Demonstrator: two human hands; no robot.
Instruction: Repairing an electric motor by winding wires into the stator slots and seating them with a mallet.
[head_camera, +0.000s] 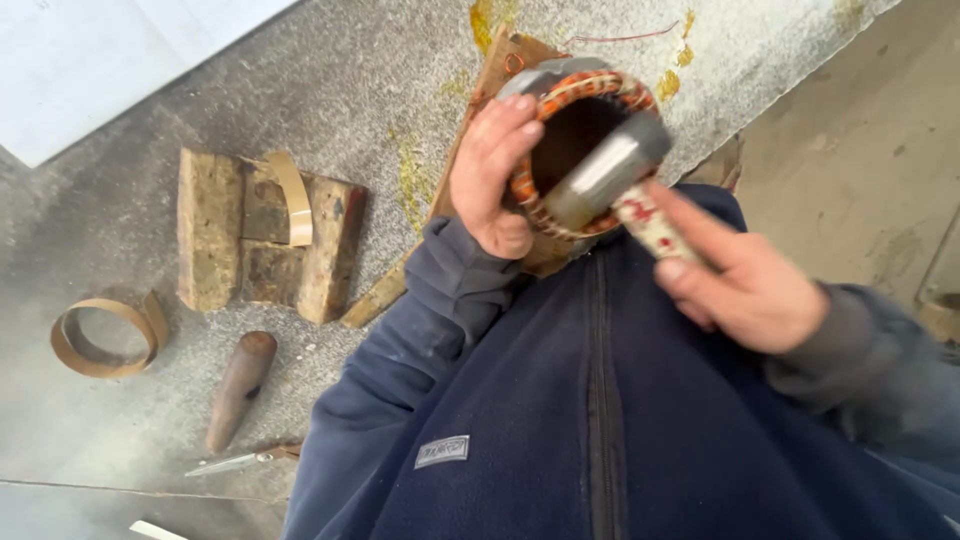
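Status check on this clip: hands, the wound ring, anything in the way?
Left hand grips round grey stator ring with orange copper windings. Right hand holds steel-headed mallet, head against windings. Wooden board beneath; nothing blocking.

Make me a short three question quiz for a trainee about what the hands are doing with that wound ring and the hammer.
1. True or false: the left hand grips the copper-wound ring.
2. Which tool does the right hand hold? A) the hammer B) scissors C) a file
3. What lies on the wooden blocks?

Key
1. True; its fingers curl over the ring's rim.
2. A; the hammer head sits against the ring's opening.
3. A curved tan strip; the scissors lie lower down, by the wooden handle.
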